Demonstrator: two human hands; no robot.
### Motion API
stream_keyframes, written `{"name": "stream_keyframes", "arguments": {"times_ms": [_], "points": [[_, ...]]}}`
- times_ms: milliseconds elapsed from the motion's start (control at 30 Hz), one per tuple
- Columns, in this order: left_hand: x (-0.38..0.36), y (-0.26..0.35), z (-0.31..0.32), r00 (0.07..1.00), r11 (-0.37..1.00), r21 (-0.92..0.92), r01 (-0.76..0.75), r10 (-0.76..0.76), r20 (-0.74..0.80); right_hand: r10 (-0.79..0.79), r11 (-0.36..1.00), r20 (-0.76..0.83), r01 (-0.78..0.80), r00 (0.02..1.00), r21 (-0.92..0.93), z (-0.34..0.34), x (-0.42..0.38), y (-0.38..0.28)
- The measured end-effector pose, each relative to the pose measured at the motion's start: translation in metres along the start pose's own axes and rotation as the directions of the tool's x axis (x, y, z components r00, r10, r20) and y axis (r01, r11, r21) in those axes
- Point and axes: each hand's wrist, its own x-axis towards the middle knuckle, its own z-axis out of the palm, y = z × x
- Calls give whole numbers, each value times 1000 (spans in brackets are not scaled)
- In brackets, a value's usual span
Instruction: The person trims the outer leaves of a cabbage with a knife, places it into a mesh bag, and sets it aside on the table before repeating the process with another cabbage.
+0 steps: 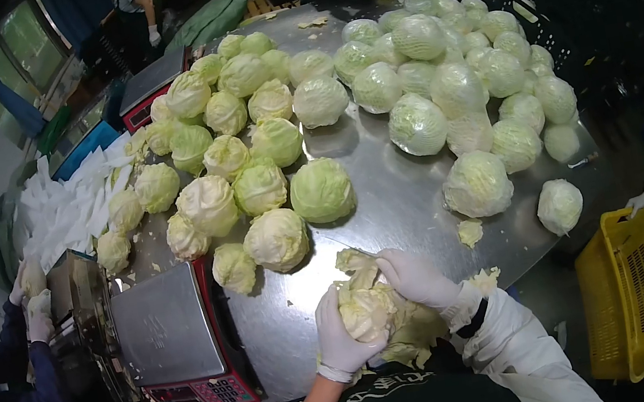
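A pale cabbage point(367, 313) rests in my gloved left hand point(341, 339), whose fingers curl round its near left side. My gloved right hand point(418, 277) is closed at the cabbage's upper right, its fingers on a loose outer leaf point(359, 262) that stands away from the head. More loose leaves point(411, 337) lie below, between my hands and my dark apron. Beyond my hands sit bare cabbages, among them a greener one point(321, 191) and a yellowish one point(276, 241).
Wrapped cabbages point(474, 185) are heaped on the right of the metal table point(382, 235). At left are a scale point(165, 327) and white netting sleeves point(70, 203). A person holds a yellow crate point(630, 295) at right. Other workers' gloved hands point(39, 317) show at left and far side.
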Motion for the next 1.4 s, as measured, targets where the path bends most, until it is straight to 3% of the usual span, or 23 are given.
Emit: {"name": "stream_keyframes", "arguments": {"times_ms": [100,167,200,267,300,367,500,600,700,767,800,900,933,967,1000,1067,1200,1233,1267,1300,1333,1367,1400], "points": [[-7,-19,-13,997,996,-72,-57,53,-61,96,995,105,-93,990,-34,6,8,14],[-23,-29,-22,990,992,-64,-111,116,76,253,966,152,-258,955,10,24,8,38],[-36,-38,-17,991,993,-58,-107,111,72,246,968,156,-251,957,13,24,0,45],[-66,-58,-4,985,824,-545,158,-170,29,170,979,49,-175,984,108,7,-26,26],[-70,-52,-2,981,809,-566,156,-196,-10,170,978,65,-176,983,109,0,-38,10],[-69,-44,8,977,834,-538,120,-195,-84,16,975,24,-20,1000,220,-12,-61,-23],[-62,-20,15,951,806,-568,167,-283,-123,-142,986,56,136,988,98,10,-87,-44],[-57,-19,7,955,844,-508,173,-269,-121,-111,971,58,96,992,221,30,-86,-32],[-56,-12,1,945,772,-602,207,-317,-82,-1,956,7,-2,1000,295,33,-79,-18],[-54,-5,-6,922,569,-801,188,-383,-56,217,805,206,-294,954,516,29,-66,-12],[-57,-4,-8,921,572,-798,190,-386,-58,214,803,208,-294,954,519,31,-70,-14],[-64,0,-13,915,650,-727,221,-396,-77,157,857,161,-215,974,468,11,-71,-55],[-64,5,-17,945,900,-387,198,-280,-168,40,906,97,-78,994,417,9,-69,-62],[-63,9,-21,970,990,22,140,-133,-202,-82,933,41,63,996,355,8,-67,-65],[-59,10,-25,971,990,22,138,-131,-199,-80,933,39,61,996,355,11,-65,-60],[-48,10,-33,999,973,232,-9,17,-34,-213,892,-75,225,974,391,21,-60,-42],[-44,7,-40,1000,985,174,4,-3,-8,-187,869,-77,202,979,451,34,-65,-19],[-46,2,-44,999,994,95,45,-45,1,0,877,89,-43,996,479,34,-67,-9],[-47,-5,-49,996,996,17,84,-84,14,181,838,253,-284,950,466,37,-67,2],[-52,-23,-57,997,997,5,81,-81,9,180,837,250,-281,951,469,45,-68,13],[-58,-40,-64,997,997,-7,78,-78,4,284,766,247,-375,926,523,57,-69,26],[-71,-64,-64,987,965,-212,155,-159,-1,383,679,255,-458,888,574,64,-69,31],[-83,-80,-62,970,885,-407,227,-244,10,380,676,260,-459,888,576,60,-67,21]]}}
